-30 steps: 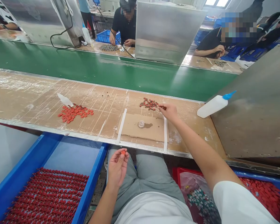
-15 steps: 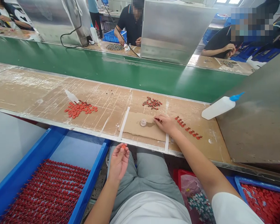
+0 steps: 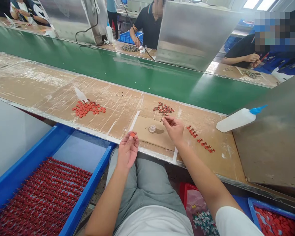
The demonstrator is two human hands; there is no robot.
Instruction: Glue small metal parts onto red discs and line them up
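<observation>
My left hand pinches a small round red disc just over the table's front edge. Above the cardboard sheet, my right hand has its fingertips closed on a small dark piece, too small to make out fully. A little clear cup stands on the cardboard between both hands, with a wet-looking patch beside it. Just beyond my right fingers lies a pile of small red-and-dark parts. To the right of that hand runs a slanting row of red discs with upright dark pieces.
Loose red discs lie at left beside a white nozzle bottle. A blue-tipped white bottle leans near the metal panel at right. A blue tray holds rows of red parts. Co-workers sit beyond the green belt.
My left hand has risen with the red disc, from below the table edge to over it. My right hand has shifted slightly toward the parts pile. The camera view has turned a little.
</observation>
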